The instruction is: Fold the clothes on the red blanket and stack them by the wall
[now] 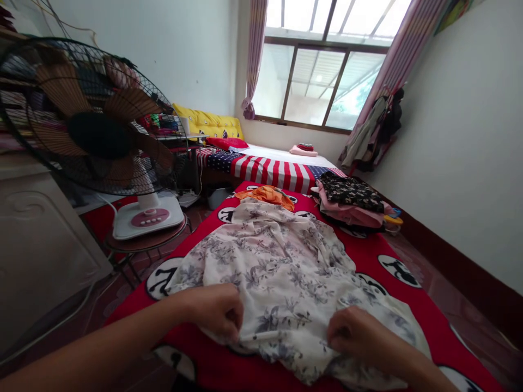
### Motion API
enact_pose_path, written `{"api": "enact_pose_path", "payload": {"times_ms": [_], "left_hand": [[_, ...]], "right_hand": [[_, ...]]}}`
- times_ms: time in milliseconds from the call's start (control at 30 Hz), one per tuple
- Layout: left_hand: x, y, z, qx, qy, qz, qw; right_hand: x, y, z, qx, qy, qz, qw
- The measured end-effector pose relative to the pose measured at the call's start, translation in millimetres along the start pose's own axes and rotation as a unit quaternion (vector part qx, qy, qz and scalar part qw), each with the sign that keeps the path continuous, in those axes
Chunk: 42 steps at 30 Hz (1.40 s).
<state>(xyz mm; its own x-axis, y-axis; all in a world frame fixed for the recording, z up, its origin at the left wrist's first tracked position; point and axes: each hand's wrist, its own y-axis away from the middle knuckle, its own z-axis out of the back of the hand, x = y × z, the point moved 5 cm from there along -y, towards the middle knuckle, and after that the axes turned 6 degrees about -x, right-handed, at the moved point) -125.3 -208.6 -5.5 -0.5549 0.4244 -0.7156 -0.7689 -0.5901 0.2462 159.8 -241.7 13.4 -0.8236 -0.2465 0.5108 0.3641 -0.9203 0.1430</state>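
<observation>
A thin white floral dress (281, 283) with grey flowers lies spread and wrinkled on a red bed cover (192, 348) with round white patches. Its wide part is nearest me, and the narrower end reaches toward an orange cloth (267, 196). My left hand (218, 311) is closed at the left of the dress's near part, with the fingertips pinching the fabric. On the right, my right hand (353, 332) is also closed, gripping the cloth near the same edge. The fabric between both hands lies loosely rumpled. The fingertips are partly hidden by the curled hands.
A folded clothes stack (351, 198) sits at the bed's far right. To the left, a large fan (102, 130) stands on a round stool (149, 239) beside a pale cabinet (41, 234). Beyond is another bed with a striped cover (273, 171). Clothes (373, 128) hang by the right wall.
</observation>
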Motion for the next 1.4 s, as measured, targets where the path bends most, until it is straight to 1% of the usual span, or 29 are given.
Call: {"api": "enact_pose_path", "payload": {"times_ms": [33, 67, 100, 167, 200, 233, 267, 300, 333, 400, 467, 533, 600, 667, 733, 767, 800, 833, 900, 967, 1100, 1200, 1300, 1400], "left_hand": [[7, -6, 9.5, -0.042, -0.002, -0.001, 0.999], [15, -12, 22.7, -0.108, -0.018, 0.0, 0.994], [24, -18, 37.9, -0.184, -0.043, 0.003, 0.982], [43, -27, 67.2, -0.322, -0.1, 0.015, 0.941], [51, -31, 79.0, -0.372, -0.124, 0.02, 0.92], [58, -36, 88.0, -0.406, -0.141, 0.021, 0.903], [63, -41, 94.0, -0.423, -0.152, 0.018, 0.893], [67, -47, 97.3, -0.426, -0.16, 0.012, 0.89], [68, -54, 98.1, -0.418, -0.166, 0.004, 0.893], [68, -68, 94.7, -0.383, -0.18, -0.007, 0.906], [65, -79, 90.8, -0.359, -0.19, 0.01, 0.914], [63, -87, 89.8, -0.358, -0.189, 0.043, 0.913], [61, -94, 89.6, -0.361, -0.171, 0.06, 0.915], [60, -102, 86.2, -0.352, -0.139, 0.054, 0.924], [60, -110, 78.8, -0.342, -0.102, 0.045, 0.933], [61, -113, 74.1, -0.342, -0.083, 0.042, 0.935], [62, -115, 69.2, -0.348, -0.066, 0.042, 0.934], [63, -116, 64.5, -0.359, -0.051, 0.044, 0.931], [67, -117, 56.8, -0.39, -0.027, 0.048, 0.919], [69, -115, 52.0, -0.417, 0.007, 0.041, 0.908], [70, -111, 50.3, -0.438, 0.069, 0.014, 0.896], [66, -108, 51.1, -0.438, 0.05, 0.016, 0.897], [64, -108, 50.3, -0.434, 0.026, 0.026, 0.9], [64, -108, 48.9, -0.436, 0.021, 0.03, 0.899]], "right_hand": [[-7, -6, 3, -0.029, 0.006, -0.001, 1.0], [-15, -14, 9, -0.074, 0.014, 0.0, 0.997], [-24, -23, 14, -0.127, 0.028, -0.001, 0.992], [-47, -39, 23, -0.213, 0.066, -0.014, 0.975], [-58, -46, 26, -0.242, 0.088, -0.027, 0.966], [-69, -52, 26, -0.261, 0.11, -0.039, 0.958], [-77, -58, 25, -0.272, 0.126, -0.045, 0.953], [-83, -62, 24, -0.275, 0.137, -0.046, 0.95], [-86, -66, 21, -0.274, 0.145, -0.041, 0.95], [-86, -68, 19, -0.27, 0.159, -0.029, 0.949], [-81, -65, 20, -0.266, 0.168, -0.02, 0.949], [-78, -57, 25, -0.259, 0.173, -0.015, 0.95], [-81, -46, 34, -0.247, 0.173, -0.024, 0.953], [-92, -36, 41, -0.218, 0.177, -0.052, 0.958], [-103, -33, 46, -0.181, 0.192, -0.081, 0.961], [-106, -34, 49, -0.175, 0.202, -0.092, 0.959], [-106, -38, 52, -0.182, 0.212, -0.098, 0.955], [-103, -45, 55, -0.202, 0.22, -0.097, 0.949], [-87, -67, 60, -0.253, 0.219, -0.074, 0.939], [-64, -99, 58, -0.273, 0.201, -0.028, 0.94], [-19, -174, 43, -0.261, 0.151, 0.06, 0.952], [9, -226, 31, -0.25, 0.137, 0.107, 0.952], [30, -267, 21, -0.245, 0.156, 0.128, 0.948], [41, -299, 15, -0.253, 0.19, 0.116, 0.942]]}}
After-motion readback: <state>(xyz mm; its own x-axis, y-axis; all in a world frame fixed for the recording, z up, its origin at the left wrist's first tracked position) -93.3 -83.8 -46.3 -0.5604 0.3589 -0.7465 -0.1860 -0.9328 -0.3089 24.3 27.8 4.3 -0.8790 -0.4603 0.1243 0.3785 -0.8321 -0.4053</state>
